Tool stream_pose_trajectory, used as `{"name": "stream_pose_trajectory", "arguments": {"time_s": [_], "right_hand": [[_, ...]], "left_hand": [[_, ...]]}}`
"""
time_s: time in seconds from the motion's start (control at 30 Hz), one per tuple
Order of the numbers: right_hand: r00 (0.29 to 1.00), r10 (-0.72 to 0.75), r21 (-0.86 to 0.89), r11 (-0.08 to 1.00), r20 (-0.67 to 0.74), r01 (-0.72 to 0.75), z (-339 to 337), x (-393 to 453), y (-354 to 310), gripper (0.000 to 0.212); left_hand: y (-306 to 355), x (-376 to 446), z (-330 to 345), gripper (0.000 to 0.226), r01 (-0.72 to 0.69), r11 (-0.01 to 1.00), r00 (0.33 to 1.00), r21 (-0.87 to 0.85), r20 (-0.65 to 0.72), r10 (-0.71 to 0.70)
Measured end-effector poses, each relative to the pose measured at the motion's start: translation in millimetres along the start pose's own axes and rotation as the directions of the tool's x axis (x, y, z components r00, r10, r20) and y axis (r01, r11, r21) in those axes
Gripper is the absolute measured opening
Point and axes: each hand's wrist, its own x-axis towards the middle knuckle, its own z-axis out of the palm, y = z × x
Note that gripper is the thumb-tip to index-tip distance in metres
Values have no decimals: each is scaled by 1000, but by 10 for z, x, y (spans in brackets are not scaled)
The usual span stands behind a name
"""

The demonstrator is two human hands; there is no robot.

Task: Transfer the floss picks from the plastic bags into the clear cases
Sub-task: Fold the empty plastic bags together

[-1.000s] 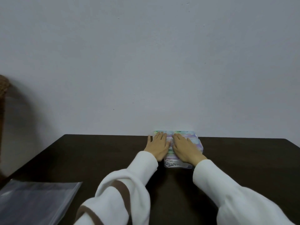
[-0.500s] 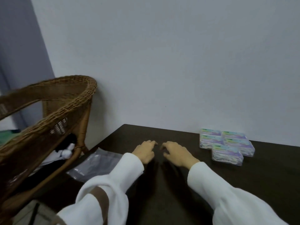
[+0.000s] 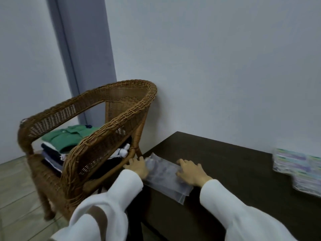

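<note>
Your white sleeves (image 3: 231,207) nearest, both reaching forward. Your left hand (image 3: 137,166) at left edge of plastic bag (image 3: 165,178), fingers loosely spread; grip on bag cannot tell. Your right hand (image 3: 192,173) rests on bag's right part, fingers bent down onto it. Bag lies flat at near-left corner of dark surface (image 3: 234,162). Stacked clear cases (image 3: 298,169) well apart at right, blurred. Wicker chair (image 3: 97,136) left of surface, folded clothes (image 3: 67,140) on seat. Wall (image 3: 225,66) behind.
</note>
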Motion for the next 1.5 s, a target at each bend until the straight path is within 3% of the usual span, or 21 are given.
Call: {"name": "stream_pose_trajectory", "arguments": {"time_s": [0.1,0.17,0.33,0.53,0.63,0.7,0.77,0.83,0.9,0.97,1.03,1.13,1.3,1.43,1.5], "right_hand": [[999,23,-34,999,-25,-24,28,91,-52,47],[999,43,-11,999,-23,-44,42,149,-78,44],[998,56,217,974,17,-58,43,198,-153,32],[999,27,582,812,43,-47,34,167,-186,32],[1000,-6,770,638,15,-7,14,147,-188,1],[1000,7,861,508,-23,16,-5,152,-160,11],[997,63,923,386,-43,16,-58,144,-146,10],[991,122,941,339,-61,16,-107,160,-124,9],[989,131,933,360,-63,12,-148,163,-87,9],[998,58,926,377,-8,-15,-180,128,-66,16],[997,-37,935,350,74,-56,-183,95,-23,32],[987,-111,942,326,118,-76,-184,27,1,39],[989,-144,948,319,40,8,-225,-54,-64,34],[985,-173,977,209,5,32,-257,-92,-106,26],[985,-174,975,218,3,36,-248,-106,-124,21]], "left_hand": [[-104,-7,34,53,55,992,997,-114,57,-49],[-134,-3,42,51,48,976,999,-214,26,-43],[-187,-57,27,47,-32,845,995,-534,-94,-22],[-249,-70,-125,44,-185,494,981,-850,-191,39],[-241,-45,-235,43,-246,346,968,-905,-247,43],[-213,-53,-284,47,-209,199,970,-957,-229,-81],[-181,-117,-315,47,-50,55,994,-997,-55,-92],[-149,-209,-274,39,134,84,988,-987,140,73],[-116,-251,-174,25,150,152,967,-977,177,183],[-70,-254,-123,18,81,145,979,-986,106,174],[-51,-235,-134,19,27,113,992,-993,41,122],[-81,-226,-189,23,-54,112,995,-992,-44,91],[-174,-273,-266,19,-185,138,982,-973,-178,58],[-225,-337,-333,14,-224,110,975,-968,-222,34],[-233,-409,-350,15,-289,116,957,-950,-287,37]]}}
